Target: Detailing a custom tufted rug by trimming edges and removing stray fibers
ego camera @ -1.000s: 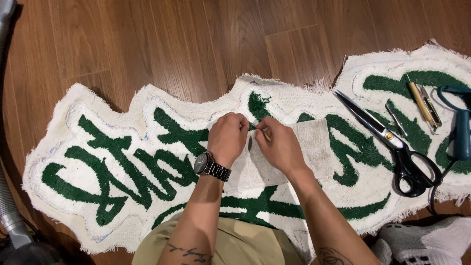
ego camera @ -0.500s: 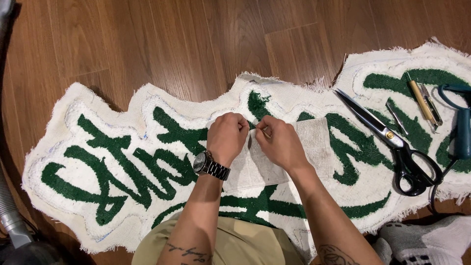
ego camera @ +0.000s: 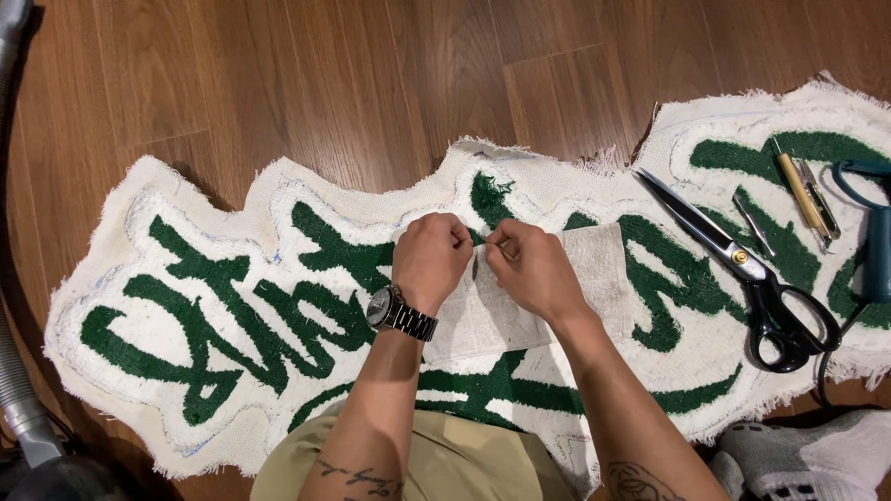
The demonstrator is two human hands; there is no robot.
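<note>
A long white tufted rug (ego camera: 232,306) with green lettering lies face down on the wooden floor. Over its middle lies a loose white patch of cloth (ego camera: 594,269). My left hand (ego camera: 431,260), with a metal wristwatch, is closed and pinches the patch's upper edge. My right hand (ego camera: 531,269) is closed right beside it, fingertips nearly touching the left ones, pinching the same edge. What sits between the fingertips is too small to tell.
Large black-handled scissors (ego camera: 742,269) lie on the rug to the right. Beyond them rest small tweezers (ego camera: 754,224), a yellow-handled tool (ego camera: 800,193) and a blue power tool (ego camera: 874,241) with a cord. A grey vacuum hose (ego camera: 19,390) runs along the left edge. A socked foot (ego camera: 798,455) is at the lower right.
</note>
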